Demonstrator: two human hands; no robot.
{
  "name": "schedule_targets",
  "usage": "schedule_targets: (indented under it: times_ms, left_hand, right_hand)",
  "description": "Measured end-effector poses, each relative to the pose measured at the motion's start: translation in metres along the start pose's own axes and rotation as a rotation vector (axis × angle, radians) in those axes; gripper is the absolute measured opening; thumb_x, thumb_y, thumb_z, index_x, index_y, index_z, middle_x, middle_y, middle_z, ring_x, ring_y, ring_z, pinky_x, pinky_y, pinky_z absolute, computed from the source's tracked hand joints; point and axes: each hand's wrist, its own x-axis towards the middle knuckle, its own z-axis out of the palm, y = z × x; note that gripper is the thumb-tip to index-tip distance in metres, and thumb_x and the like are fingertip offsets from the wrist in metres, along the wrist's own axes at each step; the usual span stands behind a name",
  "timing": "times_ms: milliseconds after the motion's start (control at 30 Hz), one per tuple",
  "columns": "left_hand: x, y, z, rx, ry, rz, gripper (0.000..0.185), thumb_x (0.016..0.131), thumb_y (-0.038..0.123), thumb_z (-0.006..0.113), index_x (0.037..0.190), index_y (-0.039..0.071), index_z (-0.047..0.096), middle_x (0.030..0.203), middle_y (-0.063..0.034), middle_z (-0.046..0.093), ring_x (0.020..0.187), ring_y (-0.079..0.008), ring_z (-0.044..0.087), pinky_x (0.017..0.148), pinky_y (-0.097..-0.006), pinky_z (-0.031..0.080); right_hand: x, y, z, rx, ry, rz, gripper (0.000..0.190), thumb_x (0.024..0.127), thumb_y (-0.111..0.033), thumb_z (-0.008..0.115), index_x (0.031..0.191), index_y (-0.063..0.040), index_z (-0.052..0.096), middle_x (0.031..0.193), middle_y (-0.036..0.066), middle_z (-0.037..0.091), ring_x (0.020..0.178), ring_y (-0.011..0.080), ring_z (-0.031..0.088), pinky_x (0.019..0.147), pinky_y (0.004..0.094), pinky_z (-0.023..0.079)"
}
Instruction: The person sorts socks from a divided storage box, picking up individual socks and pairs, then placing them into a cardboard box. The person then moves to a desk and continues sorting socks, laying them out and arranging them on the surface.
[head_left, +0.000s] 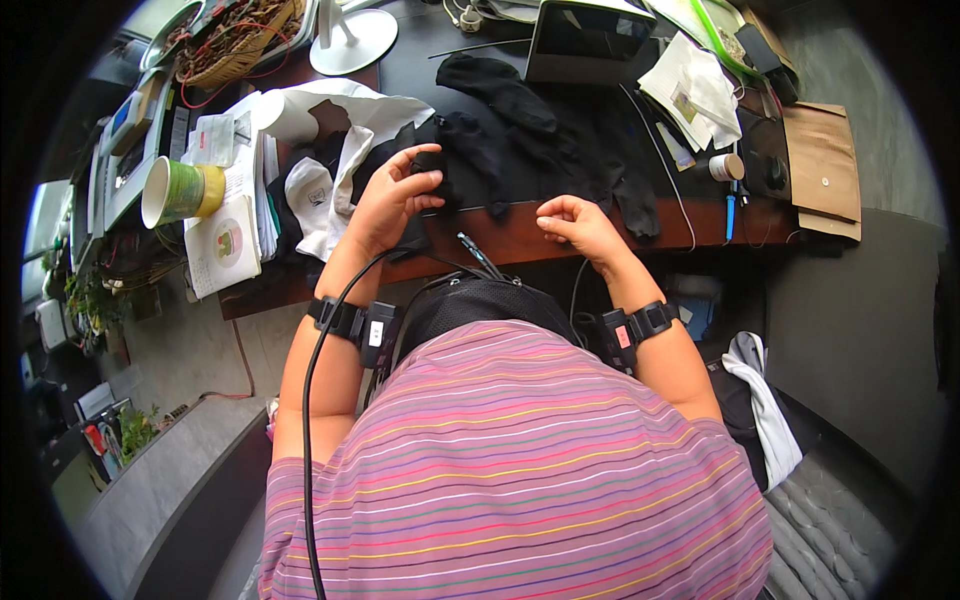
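My left hand (394, 191) pinches a bunched piece of black cloth (429, 163) between thumb and fingers, above the desk's front edge. Loosely curled over that edge, my right hand (576, 225) has nothing visible in it, and a narrow gap shows between thumb and forefinger. Between and beyond the hands lie several dark fabric pieces, among them a long black sock-like piece (499, 88) and another black piece (637, 202) to the right. Left of my left hand, a white sock (309, 196) with a small dark mark lies by a second white fabric piece (352, 161).
A green-and-yellow paper cup (176, 191) stands on stacked papers (229, 180) at the left. At the back are a white round stand base (356, 45) and a dark-screened device (589, 37). Right lie a blue pen (730, 217), a small jar (726, 167) and a brown paper bag (825, 165). A black cable (307, 420) crosses my left arm.
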Motion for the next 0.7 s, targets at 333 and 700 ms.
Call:
schedule_targets:
  times_ms: [333, 700]
  left_hand:
    - [-0.02, 0.023, 0.034, 0.152, -0.205, 0.025, 0.019, 0.095, 0.018, 0.05, 0.107, 0.004, 0.051, 0.086, -0.0112, 0.064, 0.078, -0.0226, 0.067, 0.068, -0.0275, 0.054]
    - [0.015, 0.031, -0.013, 0.188, 0.436, 0.101, 0.025, 0.082, 0.036, 0.07, 0.079, 0.014, 0.058, 0.063, 0.0074, 0.05, 0.047, -0.0037, 0.039, 0.043, -0.0182, 0.026]
  right_hand:
    - [0.02, -0.005, 0.026, -0.324, -0.077, -0.487, 0.071, 0.064, -0.012, 0.077, 0.13, -0.011, 0.049, 0.13, 0.014, 0.046, 0.122, 0.0246, 0.043, 0.092, 0.0349, 0.044]
    - [0.014, -0.03, 0.028, 0.101, -0.291, -0.113, 0.023, 0.088, -0.013, 0.06, 0.106, 0.0, 0.061, 0.087, 0.003, 0.065, 0.076, 0.011, 0.061, 0.069, 0.023, 0.048]
